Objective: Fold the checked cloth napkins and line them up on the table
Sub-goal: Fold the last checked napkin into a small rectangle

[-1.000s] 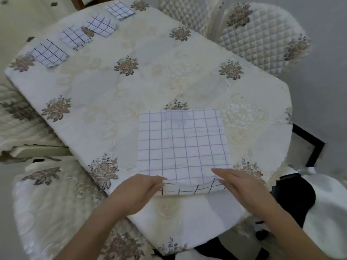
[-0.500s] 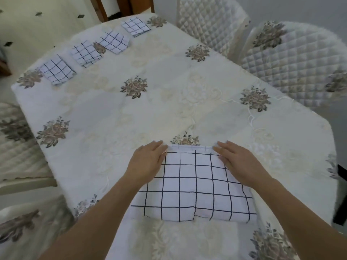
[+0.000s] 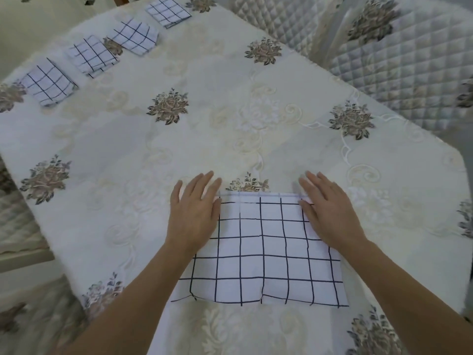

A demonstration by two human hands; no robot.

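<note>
Lying flat, left hand (image 3: 192, 219) and right hand (image 3: 330, 216) press the checked napkin (image 3: 263, 254).

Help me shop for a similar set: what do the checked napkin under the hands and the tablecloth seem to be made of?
The checked napkin looks like thin woven cloth, perhaps cotton, matte: it lies flat and wrinkles softly along its near edge. The tablecloth looks like thicker fabric with a slight sheen and seemingly embroidered floral motifs; its fibre cannot be told.
</note>
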